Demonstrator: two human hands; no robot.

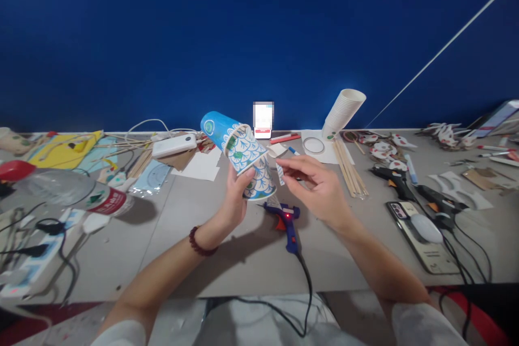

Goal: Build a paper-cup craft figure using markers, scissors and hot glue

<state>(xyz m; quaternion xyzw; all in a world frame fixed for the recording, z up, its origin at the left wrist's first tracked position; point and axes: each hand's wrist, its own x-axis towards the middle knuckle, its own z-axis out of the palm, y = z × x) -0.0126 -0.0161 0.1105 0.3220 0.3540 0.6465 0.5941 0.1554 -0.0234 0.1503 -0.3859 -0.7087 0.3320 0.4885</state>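
My left hand [235,197] is wrapped round a joined row of paper cups [247,154], painted with a blue end and blue scale lines with green patches. The row is tilted, its blue end up to the left. In a pinch of thumb and fingers, my right hand [318,189] holds a small white paper strip [280,174] with blue marks, just right of the cups and apart from them. Below both hands a blue glue gun [288,221] lies on the table, its red light lit.
Leaning at the back right is a stack of white paper cups [344,111], near wooden sticks [349,167]. A water bottle [77,189] and power strip [48,254] are on the left. Rightward lie a phone [430,254] and more glue guns [440,205]. The glue gun's cable [308,286] hangs over the front edge.
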